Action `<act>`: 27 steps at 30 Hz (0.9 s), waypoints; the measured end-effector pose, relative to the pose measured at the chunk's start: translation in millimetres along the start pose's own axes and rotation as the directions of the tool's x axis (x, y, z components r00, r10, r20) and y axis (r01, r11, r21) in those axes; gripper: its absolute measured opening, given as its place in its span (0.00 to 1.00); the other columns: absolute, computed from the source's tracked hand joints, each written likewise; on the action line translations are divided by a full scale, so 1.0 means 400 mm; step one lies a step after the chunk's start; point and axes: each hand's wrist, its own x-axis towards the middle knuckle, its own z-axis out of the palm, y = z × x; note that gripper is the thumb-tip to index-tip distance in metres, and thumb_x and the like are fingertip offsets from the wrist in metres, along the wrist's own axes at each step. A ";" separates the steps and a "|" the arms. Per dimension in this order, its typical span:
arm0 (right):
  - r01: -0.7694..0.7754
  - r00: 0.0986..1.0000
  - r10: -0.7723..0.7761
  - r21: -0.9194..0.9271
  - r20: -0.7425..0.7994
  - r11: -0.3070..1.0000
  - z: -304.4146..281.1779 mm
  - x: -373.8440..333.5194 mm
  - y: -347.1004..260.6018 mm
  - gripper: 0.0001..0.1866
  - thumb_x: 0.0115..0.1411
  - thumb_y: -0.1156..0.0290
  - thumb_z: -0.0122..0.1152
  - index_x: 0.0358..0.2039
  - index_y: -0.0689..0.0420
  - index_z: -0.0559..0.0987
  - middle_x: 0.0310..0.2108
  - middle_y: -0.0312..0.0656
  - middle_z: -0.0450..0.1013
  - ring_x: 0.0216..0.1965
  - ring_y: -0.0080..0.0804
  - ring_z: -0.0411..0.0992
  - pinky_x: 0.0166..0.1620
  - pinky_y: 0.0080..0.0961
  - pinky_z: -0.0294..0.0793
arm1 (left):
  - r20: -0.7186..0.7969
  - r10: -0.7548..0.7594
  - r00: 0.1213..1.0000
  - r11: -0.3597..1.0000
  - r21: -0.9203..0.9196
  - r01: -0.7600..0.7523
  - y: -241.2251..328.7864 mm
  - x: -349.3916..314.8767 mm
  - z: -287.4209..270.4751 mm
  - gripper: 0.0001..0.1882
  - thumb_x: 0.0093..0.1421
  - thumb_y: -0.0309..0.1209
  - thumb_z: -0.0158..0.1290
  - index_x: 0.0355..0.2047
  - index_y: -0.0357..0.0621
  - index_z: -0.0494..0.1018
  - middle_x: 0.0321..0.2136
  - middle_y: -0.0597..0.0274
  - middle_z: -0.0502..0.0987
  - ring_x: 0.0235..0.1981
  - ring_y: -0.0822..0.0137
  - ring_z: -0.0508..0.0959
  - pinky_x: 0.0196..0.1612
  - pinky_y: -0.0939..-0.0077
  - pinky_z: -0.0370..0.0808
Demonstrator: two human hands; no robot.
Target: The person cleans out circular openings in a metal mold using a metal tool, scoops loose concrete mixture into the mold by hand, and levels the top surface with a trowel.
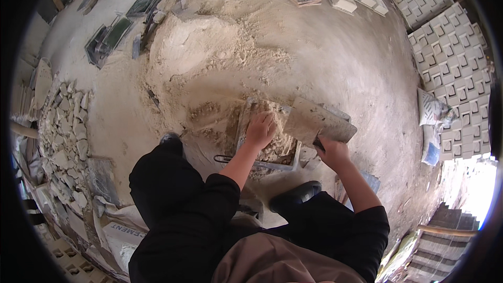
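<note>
A rectangular metal mould (295, 161), with a loop handle at its left, lies on the floor before me. Crumbly, damp-looking sandy mix (277, 149) fills it. My left hand (261, 131) rests flat on this mix, fingers stretched out and pointing away from me. In my right hand (332, 152) is a wide, flat trowel (313, 120), gripped near its dark handle. The grey, mix-stained blade is tilted over the mould's right side, covering part of its far right corner.
Beyond the mould spreads a sand heap (194, 47). Dark rectangular frames (112, 36) lie at the far left, with broken rubble (63, 136) nearer. Pale blocks (450, 68) are stacked at right beside sacks (430, 109). My shoe (296, 195) is close to the mould's near edge.
</note>
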 end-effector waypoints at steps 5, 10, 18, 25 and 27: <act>-0.017 0.997 0.023 0.088 -0.067 0.996 0.018 0.031 0.063 0.15 0.50 0.59 0.54 0.34 0.55 0.71 0.24 0.47 0.73 0.27 0.48 0.71 0.31 0.41 0.70 | 0.176 0.101 0.979 0.980 0.153 -0.128 0.036 -0.096 0.027 0.21 0.57 0.38 0.40 0.49 0.44 0.62 0.53 0.50 0.60 0.54 0.52 0.60 0.55 0.56 0.56; -0.041 0.983 0.071 0.171 -0.171 0.984 0.029 0.028 0.138 0.13 0.52 0.60 0.51 0.32 0.56 0.70 0.23 0.47 0.72 0.27 0.45 0.72 0.30 0.40 0.71 | 0.270 0.039 0.962 0.911 0.386 -0.145 0.046 -0.014 -0.010 0.29 0.60 0.47 0.34 0.59 0.51 0.48 0.59 0.54 0.48 0.61 0.55 0.47 0.61 0.56 0.41; -0.111 0.973 0.149 0.206 -0.178 0.972 0.058 0.054 0.203 0.12 0.52 0.61 0.50 0.31 0.56 0.71 0.23 0.45 0.73 0.27 0.44 0.72 0.30 0.38 0.71 | 0.372 -0.074 0.925 0.899 0.426 -0.099 0.062 -0.018 0.085 0.32 0.59 0.50 0.35 0.58 0.42 0.49 0.58 0.43 0.48 0.60 0.47 0.44 0.60 0.54 0.42; -0.205 0.973 0.219 0.163 -0.076 0.965 0.054 0.033 0.268 0.10 0.51 0.64 0.49 0.31 0.56 0.73 0.26 0.45 0.73 0.30 0.41 0.73 0.33 0.35 0.73 | 0.423 0.232 0.876 0.866 0.319 -0.384 0.172 -0.130 0.161 0.28 0.58 0.41 0.37 0.55 0.38 0.55 0.58 0.50 0.52 0.60 0.52 0.50 0.58 0.53 0.45; -0.215 0.970 0.230 0.175 -0.072 0.961 0.061 0.026 0.280 0.10 0.51 0.65 0.48 0.31 0.55 0.73 0.27 0.45 0.73 0.31 0.41 0.73 0.33 0.35 0.73 | 0.424 0.296 0.856 0.860 0.271 -0.432 0.172 -0.120 0.176 0.28 0.58 0.41 0.37 0.55 0.39 0.54 0.58 0.51 0.52 0.60 0.54 0.51 0.58 0.53 0.45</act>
